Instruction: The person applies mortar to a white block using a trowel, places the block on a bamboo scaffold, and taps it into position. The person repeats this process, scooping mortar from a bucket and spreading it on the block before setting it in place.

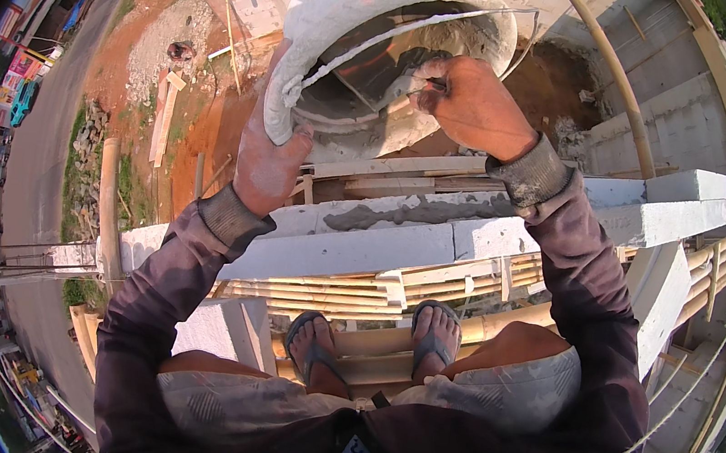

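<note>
White block wall [378, 251] with grey mortar strip [411, 213] on top; bamboo scaffold poles [354, 297] below; road [37, 156] far left; gravel heap [162, 44].

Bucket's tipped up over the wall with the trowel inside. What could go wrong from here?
The left hand alone props the tilted bucket; it could slip and fall to the ground far below. Mortar scraped by the right hand with the trowel may miss the block wall. Sandalled footing on bamboo scaffold looks precarious.

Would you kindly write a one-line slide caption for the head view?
Left hand tilts a mortar-caked bucket while the right hand scrapes inside with a trowel, above a white block wall.
</note>
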The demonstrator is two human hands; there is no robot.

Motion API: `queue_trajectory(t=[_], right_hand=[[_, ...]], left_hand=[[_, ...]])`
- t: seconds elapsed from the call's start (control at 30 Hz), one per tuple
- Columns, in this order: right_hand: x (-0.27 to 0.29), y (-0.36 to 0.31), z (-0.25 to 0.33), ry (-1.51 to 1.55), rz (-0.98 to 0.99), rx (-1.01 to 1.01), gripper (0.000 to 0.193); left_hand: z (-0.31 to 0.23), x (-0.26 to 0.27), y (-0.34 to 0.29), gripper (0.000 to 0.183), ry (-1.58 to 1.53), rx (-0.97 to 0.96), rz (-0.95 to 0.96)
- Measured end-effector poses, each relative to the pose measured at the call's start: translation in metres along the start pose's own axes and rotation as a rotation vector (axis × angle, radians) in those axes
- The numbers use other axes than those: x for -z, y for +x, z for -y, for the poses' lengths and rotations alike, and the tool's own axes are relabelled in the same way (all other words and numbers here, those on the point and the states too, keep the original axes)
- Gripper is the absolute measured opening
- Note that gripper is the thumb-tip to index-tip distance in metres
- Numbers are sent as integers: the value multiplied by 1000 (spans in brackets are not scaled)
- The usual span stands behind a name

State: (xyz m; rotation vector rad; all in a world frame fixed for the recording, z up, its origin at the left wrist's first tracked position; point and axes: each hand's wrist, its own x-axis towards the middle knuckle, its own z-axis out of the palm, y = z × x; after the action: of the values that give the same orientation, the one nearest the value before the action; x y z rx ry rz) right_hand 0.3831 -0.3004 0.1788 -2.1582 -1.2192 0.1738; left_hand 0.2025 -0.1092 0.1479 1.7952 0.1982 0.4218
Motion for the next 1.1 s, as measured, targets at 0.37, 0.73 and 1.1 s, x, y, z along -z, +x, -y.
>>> queue_trajectory(t=[0.37, 0.73, 1.1], right_hand=[[-11, 22, 19, -587, -308, 54, 14], [-17, 25, 11, -531, -515, -72, 10], [7, -9, -9, -525, -609, 7, 24]], left_hand=[[8, -16, 25, 86, 374, -360, -102], [16, -46, 42, 69, -171, -170, -279], [17, -27, 41, 44, -240, -95, -291]])
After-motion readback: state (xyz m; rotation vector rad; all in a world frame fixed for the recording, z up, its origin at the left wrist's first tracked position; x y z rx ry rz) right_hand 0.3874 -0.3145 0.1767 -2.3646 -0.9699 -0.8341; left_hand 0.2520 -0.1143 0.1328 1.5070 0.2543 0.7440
